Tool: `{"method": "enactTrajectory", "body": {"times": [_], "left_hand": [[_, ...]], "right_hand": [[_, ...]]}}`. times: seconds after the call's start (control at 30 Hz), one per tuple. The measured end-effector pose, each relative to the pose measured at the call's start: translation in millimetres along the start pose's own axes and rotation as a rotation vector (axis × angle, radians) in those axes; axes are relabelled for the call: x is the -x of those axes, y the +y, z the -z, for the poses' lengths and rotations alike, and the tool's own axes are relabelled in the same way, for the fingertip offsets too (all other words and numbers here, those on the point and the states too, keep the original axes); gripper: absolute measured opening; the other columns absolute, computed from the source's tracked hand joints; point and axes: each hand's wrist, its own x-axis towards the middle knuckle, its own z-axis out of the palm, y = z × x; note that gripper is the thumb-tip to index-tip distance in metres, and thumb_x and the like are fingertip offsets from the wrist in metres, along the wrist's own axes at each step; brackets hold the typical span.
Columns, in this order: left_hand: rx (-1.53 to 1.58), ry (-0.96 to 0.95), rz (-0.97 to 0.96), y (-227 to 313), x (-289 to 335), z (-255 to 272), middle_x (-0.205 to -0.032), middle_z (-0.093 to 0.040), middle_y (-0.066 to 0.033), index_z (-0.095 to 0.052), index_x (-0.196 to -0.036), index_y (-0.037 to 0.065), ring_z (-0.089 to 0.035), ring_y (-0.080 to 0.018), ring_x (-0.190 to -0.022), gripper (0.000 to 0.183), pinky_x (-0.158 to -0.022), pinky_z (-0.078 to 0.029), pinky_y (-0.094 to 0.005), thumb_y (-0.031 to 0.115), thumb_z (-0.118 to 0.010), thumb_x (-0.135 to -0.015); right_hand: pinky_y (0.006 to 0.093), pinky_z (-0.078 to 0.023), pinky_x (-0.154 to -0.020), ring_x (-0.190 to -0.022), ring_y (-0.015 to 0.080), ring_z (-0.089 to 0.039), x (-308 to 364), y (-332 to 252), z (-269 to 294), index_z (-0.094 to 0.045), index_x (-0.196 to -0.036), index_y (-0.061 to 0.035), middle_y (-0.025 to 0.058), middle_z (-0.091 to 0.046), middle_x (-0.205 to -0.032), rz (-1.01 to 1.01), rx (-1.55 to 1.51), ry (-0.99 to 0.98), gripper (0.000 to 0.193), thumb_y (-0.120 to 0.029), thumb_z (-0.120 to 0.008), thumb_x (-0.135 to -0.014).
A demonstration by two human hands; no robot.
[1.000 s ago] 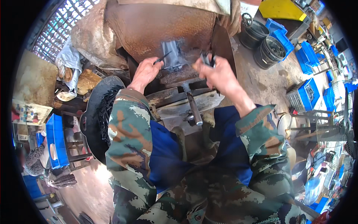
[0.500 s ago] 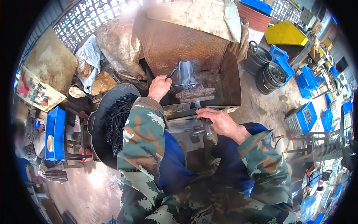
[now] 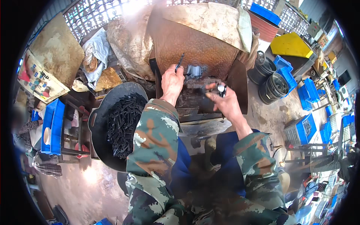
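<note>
My left hand [image 3: 173, 84] is closed on a thin dark strip [image 3: 180, 62], which sticks up past the fingers near the left side of an open-topped metal box [image 3: 240, 84]. My right hand [image 3: 225, 100] grips a tool [image 3: 222, 89] whose round, shiny end faces up; the rest is hidden or blurred, so its kind is unclear. Between and beyond the hands, a pale, shiny patch [image 3: 194, 71] shows against the brown, crusted back sheet [image 3: 195, 45]. Left of my left forearm stands a wide black basin [image 3: 98, 127] of dark strips [image 3: 125, 123].
Dark buckets [image 3: 275, 88] stand to the right, with blue crates [image 3: 300, 129] and a fan [image 3: 333, 163] farther along. A blue bin [image 3: 52, 127] rests on a stand at the left. Stained sheets [image 3: 131, 45] hang behind the box.
My right hand has lifted from the box's front edge and moved up over the box, its tool now end-up. My left hand still holds the strip, now pointing more upward. The view has shifted slightly.
</note>
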Motion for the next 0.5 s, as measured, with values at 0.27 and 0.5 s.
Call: {"method": "enactTrajectory", "body": {"times": [0.27, 0.5], "left_hand": [[-0.046, 0.006, 0.031, -0.6, 1.1, 5.6, -0.084, -0.070, -0.0227, -0.073, -0.095, 0.007, -0.067, -0.0420, -0.085, 0.036, -0.075, -0.050, -0.0476, 0.041, -0.064, -0.092], [-0.088, 0.004, 0.019, -0.8, -2.3, 1.7, -0.087, -0.071, -0.0225, -0.074, -0.100, 0.007, -0.068, -0.0416, -0.087, 0.034, -0.077, -0.051, -0.0466, 0.039, -0.066, -0.090]], "right_hand": [[0.0279, -0.045, -0.042, -0.045, 0.0102, -0.054, -80.7, -19.4, -11.8, -0.064, -0.102, -0.0020, 0.0039, -0.065, -0.077, 0.031, 0.053, 0.104, 0.025, -0.019, -0.076, -0.089], [0.0272, -0.042, -0.042, -0.044, 0.0102, -0.050, -139.0, -9.8, -12.5, -0.061, -0.097, -0.0046, 0.0009, -0.058, -0.074, 0.000, 0.060, 0.192, 0.021, -0.020, -0.074, -0.091]]}}
